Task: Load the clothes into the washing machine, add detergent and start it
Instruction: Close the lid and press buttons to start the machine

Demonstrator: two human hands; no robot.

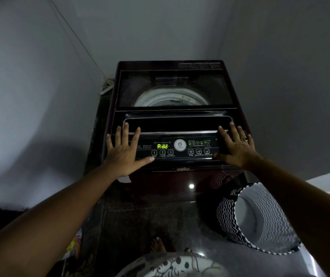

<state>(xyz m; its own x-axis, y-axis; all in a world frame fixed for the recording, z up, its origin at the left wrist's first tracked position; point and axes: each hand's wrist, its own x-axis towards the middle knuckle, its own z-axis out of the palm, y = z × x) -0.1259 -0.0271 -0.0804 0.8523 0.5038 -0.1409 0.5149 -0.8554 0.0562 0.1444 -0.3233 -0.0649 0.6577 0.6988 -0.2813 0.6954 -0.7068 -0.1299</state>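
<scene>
A top-loading washing machine stands against the wall straight ahead, lid down, display reading "Add", with the left hand and right hand lying flat, fingers spread, holding nothing, on either end of its control panel, and a zigzag-patterned basket on the floor at right.

My feed is dim and grey. Only the display glows green; glare dots the washing machine. Edges bow outward.
</scene>
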